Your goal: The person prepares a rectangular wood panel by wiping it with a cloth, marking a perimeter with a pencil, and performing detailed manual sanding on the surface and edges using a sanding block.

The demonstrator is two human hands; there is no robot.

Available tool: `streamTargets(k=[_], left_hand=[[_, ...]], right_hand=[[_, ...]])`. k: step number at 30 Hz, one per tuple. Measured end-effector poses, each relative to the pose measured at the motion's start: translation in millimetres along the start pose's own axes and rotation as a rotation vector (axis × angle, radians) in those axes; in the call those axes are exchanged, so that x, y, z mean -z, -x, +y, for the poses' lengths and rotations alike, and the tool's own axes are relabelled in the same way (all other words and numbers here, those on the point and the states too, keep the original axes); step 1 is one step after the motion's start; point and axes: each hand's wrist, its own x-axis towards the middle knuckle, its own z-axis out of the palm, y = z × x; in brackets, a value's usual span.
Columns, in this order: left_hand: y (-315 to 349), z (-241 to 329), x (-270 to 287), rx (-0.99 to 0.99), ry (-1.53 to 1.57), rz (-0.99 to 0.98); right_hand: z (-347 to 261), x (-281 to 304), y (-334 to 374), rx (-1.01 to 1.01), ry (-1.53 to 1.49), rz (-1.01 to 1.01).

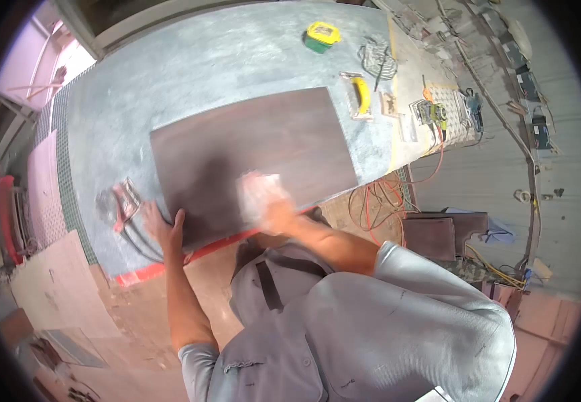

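A dark brown rectangular board [263, 134] lies flat on the blue-grey worktable [210, 60]. My left hand [161, 226] rests at the board's near left edge, fingers spread and thumb over its surface. Over the near middle of the board, my right hand [278, 213] grips a whitish, pink-tinged wad [255, 194]. Motion blurs it; whether it is cloth or paper I cannot tell. Just left of my left hand lies a tool with a red part and a dark hose [121, 213], partly smeared.
Toward the far right of the table are a yellow-and-green tub [320, 37], a bundled patterned cloth [378, 59] and a yellow-handled tool [361, 96]. A power tool [431, 112] sits farther right. Orange hoses [374, 208] coil below the table's right end. Brown panels [431, 236] lie nearby.
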Motion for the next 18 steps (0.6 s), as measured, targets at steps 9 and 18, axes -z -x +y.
streamTargets(k=[9, 18], left_hand=[[16, 18, 11, -0.023, -0.04, 0.045], [81, 218, -61, 0.313, -0.513, 0.353]], right_hand=[[264, 212, 76, -0.401, 0.489, 0.324], [426, 284, 11, -0.446, 0.247, -0.241]])
